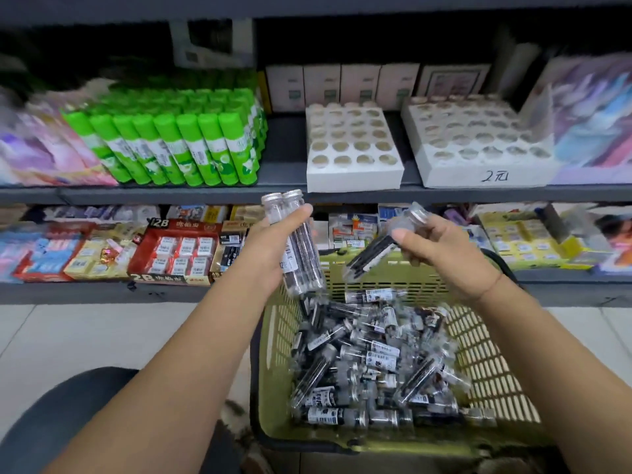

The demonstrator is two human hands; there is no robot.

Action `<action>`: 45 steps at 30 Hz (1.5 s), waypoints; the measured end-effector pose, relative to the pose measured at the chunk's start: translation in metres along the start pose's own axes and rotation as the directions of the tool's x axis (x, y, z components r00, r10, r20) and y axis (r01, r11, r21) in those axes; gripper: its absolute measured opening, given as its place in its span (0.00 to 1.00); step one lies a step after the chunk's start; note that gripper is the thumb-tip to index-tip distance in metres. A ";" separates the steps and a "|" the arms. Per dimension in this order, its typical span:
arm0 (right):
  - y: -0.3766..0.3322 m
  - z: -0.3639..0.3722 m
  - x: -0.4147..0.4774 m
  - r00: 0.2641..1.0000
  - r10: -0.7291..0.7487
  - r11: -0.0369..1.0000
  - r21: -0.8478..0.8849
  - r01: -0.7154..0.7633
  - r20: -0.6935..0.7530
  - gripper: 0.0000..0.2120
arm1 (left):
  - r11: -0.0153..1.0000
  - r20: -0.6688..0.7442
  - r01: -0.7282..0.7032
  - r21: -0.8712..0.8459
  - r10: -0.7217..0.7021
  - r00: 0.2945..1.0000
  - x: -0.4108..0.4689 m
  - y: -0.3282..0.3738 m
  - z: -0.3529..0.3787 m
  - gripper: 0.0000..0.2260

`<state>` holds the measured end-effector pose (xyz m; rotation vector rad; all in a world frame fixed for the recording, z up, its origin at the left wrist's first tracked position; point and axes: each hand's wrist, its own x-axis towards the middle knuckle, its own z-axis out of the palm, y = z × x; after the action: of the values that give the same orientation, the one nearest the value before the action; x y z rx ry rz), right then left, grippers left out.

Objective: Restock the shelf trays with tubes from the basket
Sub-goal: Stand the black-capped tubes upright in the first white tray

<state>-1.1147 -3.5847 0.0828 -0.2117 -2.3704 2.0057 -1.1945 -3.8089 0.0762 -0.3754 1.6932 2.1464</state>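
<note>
head view: the left hand (pixel 273 248) curls its fingers round two clear plastic tubes with silver caps (pixel 302 248), held upright above the far left corner of the olive-green lattice plastic basket (pixel 496 354). the right hand (pixel 441 248) grips a third tube (pixel 372 251), tilted, over the basket's far edge. a heap of tubes (pixel 369 357) lies inside. two white foam trays, the left tray (pixel 352 174) and the right tray (pixel 478 174), both pocked with round holes, sit at the upper shelf's (pixel 171 193) front edge.

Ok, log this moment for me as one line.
left hand: grips two tubes, caps up | right hand: holds tilted tube | basket: many loose tubes | shelf trays: holes empty
</note>
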 end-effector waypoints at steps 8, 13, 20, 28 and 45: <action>-0.072 -0.008 0.058 0.982 -0.183 0.983 0.018 0.184 -0.039 0.02 | 0.973 -0.012 -0.187 0.134 0.190 0.982 0.014 0.048 0.029 0.08; -0.096 -0.008 0.101 0.962 -0.263 0.964 -0.044 0.261 -0.075 0.03 | 0.934 -0.009 -0.256 0.248 0.266 0.964 0.027 0.052 0.021 0.09; -0.109 0.015 0.187 0.963 -0.164 0.986 -0.035 0.160 -0.215 0.11 | 0.929 0.059 -0.255 0.267 0.249 0.967 0.046 0.050 0.029 0.12; -0.110 0.039 0.251 0.970 -0.179 0.976 -0.155 0.153 -0.166 0.10 | 0.924 0.101 -0.235 0.301 0.214 0.972 0.053 0.055 0.022 0.12; -0.099 -0.003 0.218 0.959 -0.204 0.873 -0.481 0.087 -0.196 0.12 | 0.778 -0.157 -0.358 0.517 0.497 0.854 0.046 0.077 0.001 0.14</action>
<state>-1.3382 -3.5708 0.1668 -0.2582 -2.5718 1.2313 -1.2706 -3.8178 0.1234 -0.1629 2.6137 1.9184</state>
